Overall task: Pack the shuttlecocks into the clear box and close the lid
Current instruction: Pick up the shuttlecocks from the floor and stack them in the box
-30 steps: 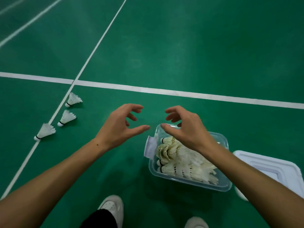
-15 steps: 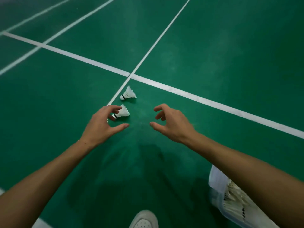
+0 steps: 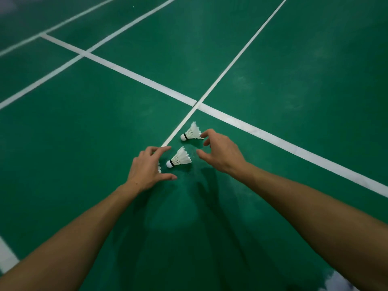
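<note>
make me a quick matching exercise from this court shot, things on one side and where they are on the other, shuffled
Things:
1. far shuttlecock
2. near shuttlecock
3. left hand
4. right hand

Places:
A. between the two hands
B. fingertips at the far shuttlecock's feathers
C. beside the thin white line, below the line crossing
D. spread over a partly hidden third shuttlecock

Pairs: 1-C, 2-A, 3-D, 4-B

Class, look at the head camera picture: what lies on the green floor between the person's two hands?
One shuttlecock lies on its side between the left hand and the right hand, touching neither, as the head view shows.
</note>
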A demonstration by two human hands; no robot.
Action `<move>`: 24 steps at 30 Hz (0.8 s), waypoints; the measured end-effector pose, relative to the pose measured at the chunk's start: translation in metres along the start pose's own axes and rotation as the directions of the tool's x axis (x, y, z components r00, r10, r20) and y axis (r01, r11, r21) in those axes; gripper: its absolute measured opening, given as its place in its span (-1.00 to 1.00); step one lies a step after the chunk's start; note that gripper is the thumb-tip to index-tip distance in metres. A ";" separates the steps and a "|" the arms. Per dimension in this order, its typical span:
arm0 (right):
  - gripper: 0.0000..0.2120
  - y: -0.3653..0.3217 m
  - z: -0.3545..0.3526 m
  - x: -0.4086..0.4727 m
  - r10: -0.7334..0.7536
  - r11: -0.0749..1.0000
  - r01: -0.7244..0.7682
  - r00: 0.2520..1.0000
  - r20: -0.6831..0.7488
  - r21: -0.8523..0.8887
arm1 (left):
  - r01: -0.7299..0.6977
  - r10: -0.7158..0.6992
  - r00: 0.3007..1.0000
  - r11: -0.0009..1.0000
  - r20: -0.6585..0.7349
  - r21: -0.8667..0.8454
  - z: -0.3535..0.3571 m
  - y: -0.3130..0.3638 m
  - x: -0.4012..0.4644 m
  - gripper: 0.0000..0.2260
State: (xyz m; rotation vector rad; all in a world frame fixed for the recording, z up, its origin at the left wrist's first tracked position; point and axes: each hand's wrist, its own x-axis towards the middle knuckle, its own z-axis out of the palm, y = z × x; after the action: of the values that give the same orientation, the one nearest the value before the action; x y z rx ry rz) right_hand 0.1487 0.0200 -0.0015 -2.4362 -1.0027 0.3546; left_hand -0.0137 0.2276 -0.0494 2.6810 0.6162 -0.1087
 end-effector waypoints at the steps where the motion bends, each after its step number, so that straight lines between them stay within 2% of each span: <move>1: -0.49 0.002 0.005 0.010 0.010 1.000 -0.011 1.000 -0.009 -0.014 | 0.021 -0.021 1.000 0.999 0.001 -0.044 0.006 -0.002 0.005 -0.04; 4: -0.47 0.007 0.021 0.038 0.044 0.998 -0.045 0.999 -0.031 -0.033 | 0.050 -0.054 0.998 0.992 -0.025 -0.119 0.021 -0.002 0.015 -0.12; 9: -0.57 0.010 0.044 0.073 0.040 0.998 -0.040 0.999 0.001 0.049 | 0.031 -0.036 0.997 0.997 -0.071 -0.070 0.033 0.007 0.024 -0.50; 11: -0.61 0.011 0.052 0.079 0.040 0.998 -0.040 0.999 0.009 0.056 | 0.025 -0.032 0.996 0.996 -0.079 -0.083 0.034 0.009 0.025 -0.59; 18: -0.69 0.030 0.028 0.047 0.050 0.979 -0.031 0.994 -0.093 0.200 | -0.042 0.009 0.989 0.975 -0.147 -0.217 0.020 0.025 0.008 -0.67; 24: -0.71 0.063 -0.058 -0.061 -0.030 0.958 0.080 0.983 -0.183 0.274 | -0.295 0.225 0.946 0.896 -0.233 -0.331 -0.005 0.103 -0.033 -0.66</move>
State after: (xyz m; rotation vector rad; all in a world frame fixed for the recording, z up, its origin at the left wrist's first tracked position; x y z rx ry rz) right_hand 0.1661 -0.0816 0.0183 -2.1377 -0.8767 0.2375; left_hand 0.0010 0.1307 -0.0035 2.3957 0.2855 0.3091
